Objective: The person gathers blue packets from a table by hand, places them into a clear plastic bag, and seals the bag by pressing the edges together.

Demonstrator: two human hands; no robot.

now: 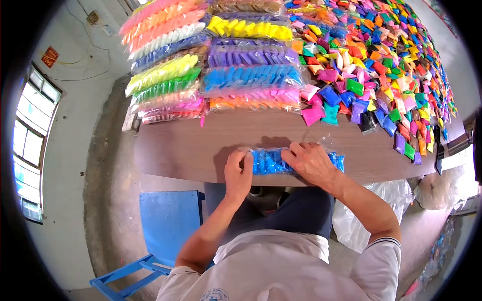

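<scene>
A long clear plastic bag of blue packets [268, 161] lies flat near the front edge of the brown table. My left hand [238, 171] is closed on the left end of the bag, thumb towards the packets. Across the right half of the bag rests my right hand [307, 159], its fingers bent and pinching at the plastic. That hand covers part of the packets. More blue shows past its wrist, at the bag's right end.
Stacked filled bags in many colours [251, 57] stand at the back left of the table [175, 150]. A large heap of loose coloured packets [371, 65] covers the right side. A blue chair [170, 215] stands at the left, a clear plastic sack [356, 226] below the table.
</scene>
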